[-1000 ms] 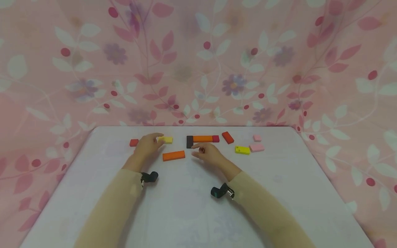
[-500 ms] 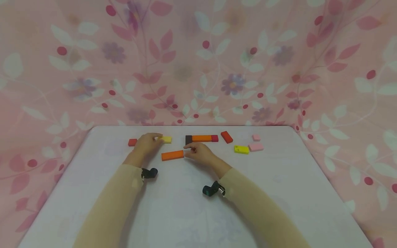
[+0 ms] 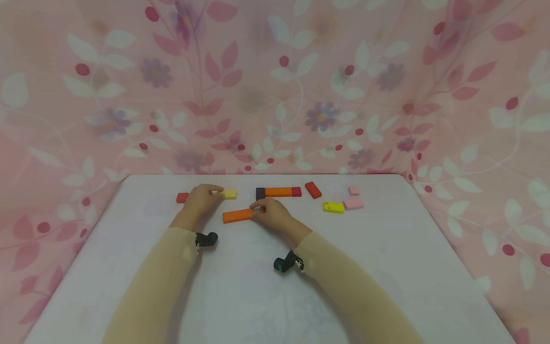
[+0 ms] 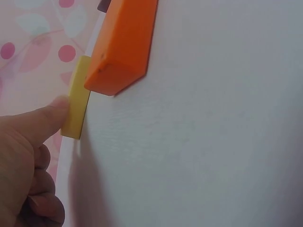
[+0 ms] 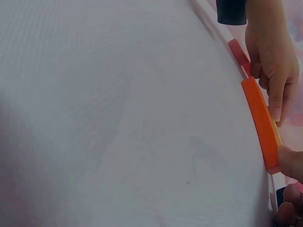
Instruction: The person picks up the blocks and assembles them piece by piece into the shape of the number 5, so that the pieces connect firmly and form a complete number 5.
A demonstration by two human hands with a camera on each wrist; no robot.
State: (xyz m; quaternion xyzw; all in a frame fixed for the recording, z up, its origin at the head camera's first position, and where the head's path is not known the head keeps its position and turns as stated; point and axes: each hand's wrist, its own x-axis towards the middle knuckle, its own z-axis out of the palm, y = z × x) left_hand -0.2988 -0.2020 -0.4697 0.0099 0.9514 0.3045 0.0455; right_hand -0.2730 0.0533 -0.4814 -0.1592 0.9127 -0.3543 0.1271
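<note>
My left hand (image 3: 202, 201) pinches the left end of a pale yellow block (image 3: 229, 194) between thumb and index finger. In the left wrist view a fingertip lies on this yellow block (image 4: 77, 101), and the other fingers are curled in. My right hand (image 3: 275, 214) pinches the right end of a long orange block (image 3: 236, 216), lying nearer to me than the yellow one. The right thumb (image 5: 291, 162) presses on the orange block's end (image 5: 260, 123) in the right wrist view. Its index finger is hidden there.
Behind the hands, a dark block (image 3: 260, 193), an orange block (image 3: 278, 192) and a crimson block (image 3: 297, 191) form a row. A red block (image 3: 182, 198) lies left; another red block (image 3: 313, 190), a bright yellow block (image 3: 333, 207) and two pink blocks (image 3: 353, 204) lie right.
My right hand has moved left from beside the dark block to the orange block's right end and now pinches it. My left hand stays at the pale yellow block.
</note>
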